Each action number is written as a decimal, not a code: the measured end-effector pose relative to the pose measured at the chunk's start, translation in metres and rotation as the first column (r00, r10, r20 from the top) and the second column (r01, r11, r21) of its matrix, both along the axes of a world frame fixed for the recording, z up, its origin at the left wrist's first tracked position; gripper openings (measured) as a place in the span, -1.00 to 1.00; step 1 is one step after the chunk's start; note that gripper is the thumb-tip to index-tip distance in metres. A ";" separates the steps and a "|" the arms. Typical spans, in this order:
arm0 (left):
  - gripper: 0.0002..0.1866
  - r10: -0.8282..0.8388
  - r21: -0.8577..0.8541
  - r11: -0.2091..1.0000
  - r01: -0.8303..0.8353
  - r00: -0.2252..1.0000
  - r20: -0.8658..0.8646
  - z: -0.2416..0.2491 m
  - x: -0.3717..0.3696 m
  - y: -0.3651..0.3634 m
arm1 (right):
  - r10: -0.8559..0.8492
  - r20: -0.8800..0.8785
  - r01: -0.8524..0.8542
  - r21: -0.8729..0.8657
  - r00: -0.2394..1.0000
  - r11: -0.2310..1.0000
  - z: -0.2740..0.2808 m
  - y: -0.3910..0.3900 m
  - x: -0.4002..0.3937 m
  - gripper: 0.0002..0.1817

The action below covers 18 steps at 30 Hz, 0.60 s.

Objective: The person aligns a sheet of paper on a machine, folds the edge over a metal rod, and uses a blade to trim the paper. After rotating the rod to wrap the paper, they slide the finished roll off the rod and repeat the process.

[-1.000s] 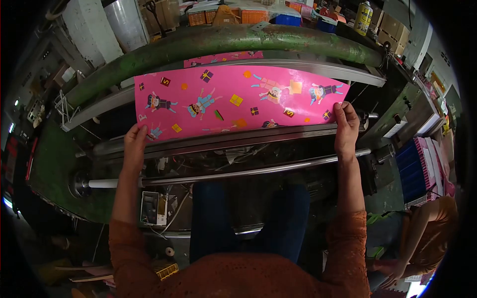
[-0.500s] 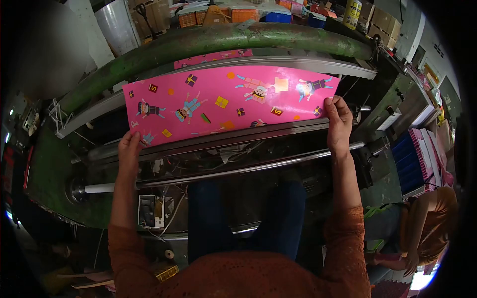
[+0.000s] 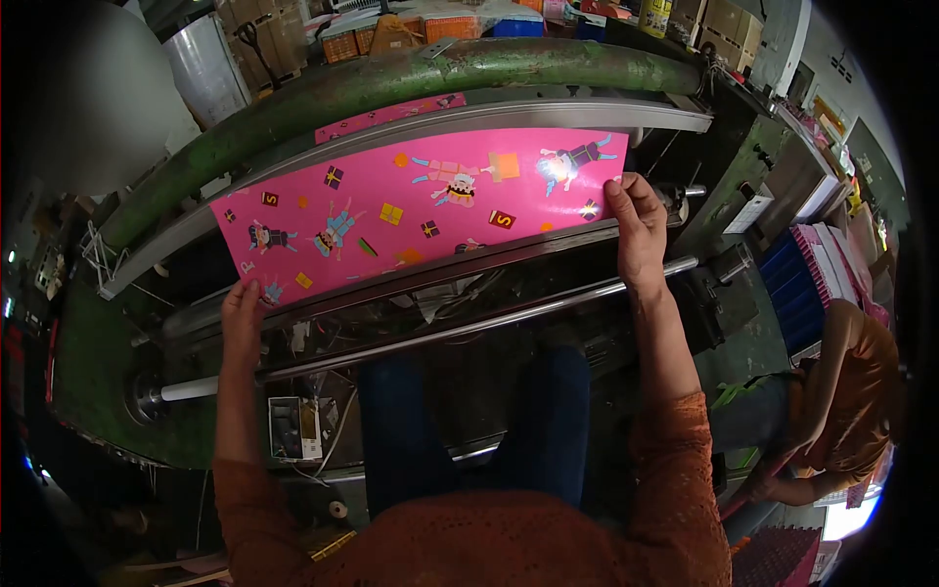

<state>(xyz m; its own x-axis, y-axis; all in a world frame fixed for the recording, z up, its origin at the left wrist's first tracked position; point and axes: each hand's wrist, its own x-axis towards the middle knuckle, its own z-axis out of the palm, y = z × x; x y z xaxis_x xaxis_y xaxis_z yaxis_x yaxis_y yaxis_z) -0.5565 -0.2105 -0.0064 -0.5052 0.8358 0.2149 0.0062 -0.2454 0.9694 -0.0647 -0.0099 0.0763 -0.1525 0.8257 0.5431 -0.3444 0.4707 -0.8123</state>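
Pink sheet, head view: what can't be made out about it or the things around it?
- Back of the pink sheet, head view: it faces away from the camera.
- Fingertips of the right hand behind the sheet, head view: hidden by the sheet.
- Top of the yellow can, head view: cut off by the upper edge.
- Contents of the white box, head view: too small and dark.

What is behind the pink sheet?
Past the top edge of the pink sheet show a metal rail, a printed pink strip and a green pipe. Whatever lies directly behind the sheet is covered and cannot be told.
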 end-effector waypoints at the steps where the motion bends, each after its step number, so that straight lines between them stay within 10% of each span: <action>1: -0.78 -0.010 0.006 1.000 0.010 1.000 0.013 -0.001 0.001 0.001 | 0.000 -0.001 0.000 -0.001 1.000 1.000 0.001 0.000 0.002 -0.86; 18: -0.83 0.050 0.004 0.999 -0.051 0.996 0.077 -0.002 0.017 0.001 | -0.002 0.150 -0.002 0.028 0.989 1.000 -0.015 0.004 0.005 -0.76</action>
<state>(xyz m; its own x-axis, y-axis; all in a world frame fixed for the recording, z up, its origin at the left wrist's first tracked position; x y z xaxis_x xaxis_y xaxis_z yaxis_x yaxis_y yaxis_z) -0.5395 -0.2093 -0.0084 -0.5618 0.8077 0.1787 -0.0558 -0.2525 0.9660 -0.0596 -0.0059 0.0617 -0.2341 0.8105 0.5369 -0.2196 0.4939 -0.8414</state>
